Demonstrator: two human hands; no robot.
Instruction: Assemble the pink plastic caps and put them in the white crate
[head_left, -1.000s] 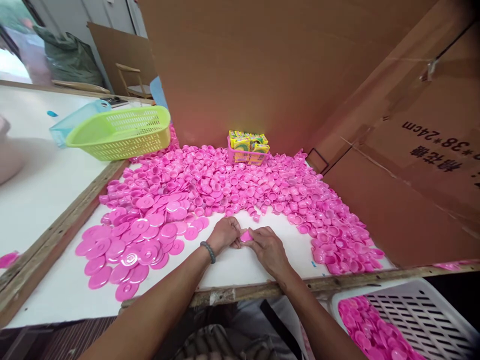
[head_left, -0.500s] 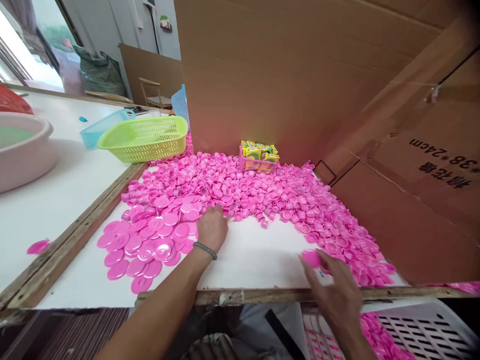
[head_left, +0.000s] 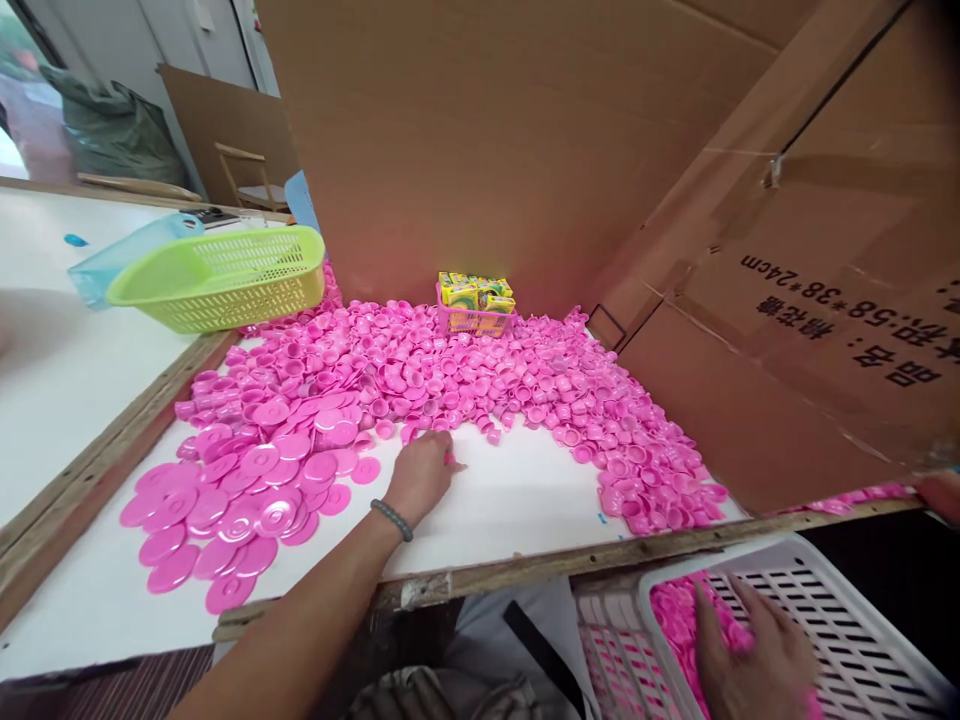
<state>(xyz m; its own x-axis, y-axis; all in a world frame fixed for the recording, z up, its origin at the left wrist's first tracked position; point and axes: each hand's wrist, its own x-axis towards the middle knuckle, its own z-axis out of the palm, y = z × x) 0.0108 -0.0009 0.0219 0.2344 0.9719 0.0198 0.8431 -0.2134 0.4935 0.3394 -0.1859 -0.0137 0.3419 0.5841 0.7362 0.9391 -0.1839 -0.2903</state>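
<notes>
My left hand [head_left: 422,474] rests on the white table top, its fingers closed round a small pink piece next to the flat pink discs [head_left: 247,490]. A wide heap of small pink cups [head_left: 480,375] lies just beyond it. My right hand [head_left: 754,660] is down inside the white slatted basket [head_left: 847,620] below the table edge, fingers spread flat over the pink pieces [head_left: 675,615] in it. Whether anything is under that palm is hidden.
A green basket [head_left: 225,275] and a blue tray [head_left: 124,262] stand on the left table. A small pink basket of yellow packs [head_left: 475,302] sits against the cardboard wall [head_left: 480,140]. A printed cardboard flap [head_left: 810,330] leans at the right. Wooden strips [head_left: 570,562] edge the table.
My right hand carried a pink piece from the table centre off to the right and down into the white basket. My left hand moved left to the discs, then back with a small piece.
</notes>
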